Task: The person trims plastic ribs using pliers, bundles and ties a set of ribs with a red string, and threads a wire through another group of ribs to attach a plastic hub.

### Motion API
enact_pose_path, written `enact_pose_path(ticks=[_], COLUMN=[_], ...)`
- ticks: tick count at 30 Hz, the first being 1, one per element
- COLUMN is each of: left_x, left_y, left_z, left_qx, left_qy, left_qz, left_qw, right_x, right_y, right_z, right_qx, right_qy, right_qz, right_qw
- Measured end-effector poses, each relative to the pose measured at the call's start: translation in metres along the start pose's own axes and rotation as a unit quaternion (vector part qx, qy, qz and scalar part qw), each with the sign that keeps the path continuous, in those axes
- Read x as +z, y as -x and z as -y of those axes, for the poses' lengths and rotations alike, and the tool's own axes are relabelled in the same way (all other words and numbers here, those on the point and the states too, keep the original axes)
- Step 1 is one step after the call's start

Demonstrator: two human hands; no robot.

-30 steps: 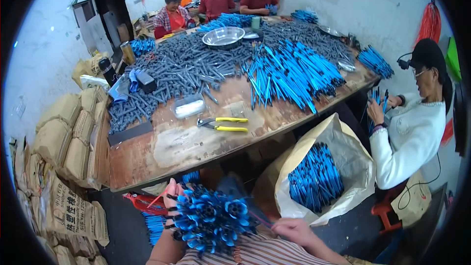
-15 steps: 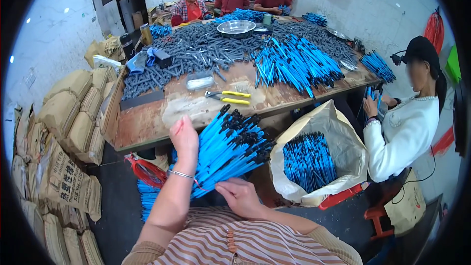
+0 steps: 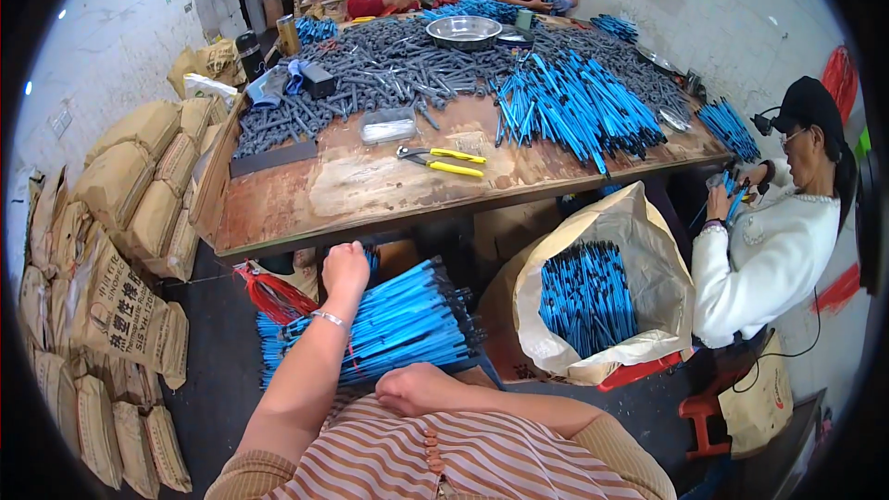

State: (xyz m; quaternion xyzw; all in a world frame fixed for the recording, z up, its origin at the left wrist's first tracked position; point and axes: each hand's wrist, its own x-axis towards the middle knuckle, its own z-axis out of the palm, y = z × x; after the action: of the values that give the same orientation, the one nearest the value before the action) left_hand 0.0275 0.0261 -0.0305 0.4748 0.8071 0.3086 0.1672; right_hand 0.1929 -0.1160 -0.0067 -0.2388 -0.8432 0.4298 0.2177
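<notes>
Bundle of blue, black-tipped sticks (image 3: 407,317) is best kept even-ended; left hand (image 3: 345,270) curled beyond it, right hand (image 3: 419,390) curled nearside, grasp indeterminable.

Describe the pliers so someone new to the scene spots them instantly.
Find the large wooden table, then its near side, in front of the heaped grey parts. The pliers lie there, to the front right of a clear plastic box. Their bright yellow handles set them apart from that box and the blue sticks farther right.
</notes>
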Motion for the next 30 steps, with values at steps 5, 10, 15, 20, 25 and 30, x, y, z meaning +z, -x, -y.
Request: enact_pose_path(ticks=[5, 10, 15, 20, 25, 30], left_x=[0.012, 0.021, -0.012, -0.030, -0.063, -0.071], left_y=[-0.008, -0.013, 0.012, 0.030, 0.067, 0.050], left_z=[0.000, 0.017, -0.006, 0.004, 0.003, -0.013], left_qx=[0.015, -0.068, -0.172, -0.185, -0.200, -0.060], left_qy=[0.012, 0.184, 0.473, 0.604, 0.588, 0.499], left_qz=[0.025, 0.078, 0.222, 0.230, 0.217, 0.219], left_qw=[1.000, 0.978, 0.835, 0.741, 0.754, 0.837], right_x=[-0.013, -0.038, -0.021, -0.014, -0.009, -0.013], right_y=[-0.018, -0.044, -0.064, -0.072, -0.079, -0.087], right_z=[0.015, 0.023, -0.013, -0.053, -0.082, -0.085], right_qx=[-0.040, 0.077, -0.069, 0.033, 0.081, 0.075], right_qy=[-0.103, -0.273, -0.034, -0.158, -0.155, -0.091], right_qz=[0.013, -0.043, -0.205, -0.202, -0.232, -0.220], right_qw=[0.994, 0.958, 0.976, 0.966, 0.957, 0.968])
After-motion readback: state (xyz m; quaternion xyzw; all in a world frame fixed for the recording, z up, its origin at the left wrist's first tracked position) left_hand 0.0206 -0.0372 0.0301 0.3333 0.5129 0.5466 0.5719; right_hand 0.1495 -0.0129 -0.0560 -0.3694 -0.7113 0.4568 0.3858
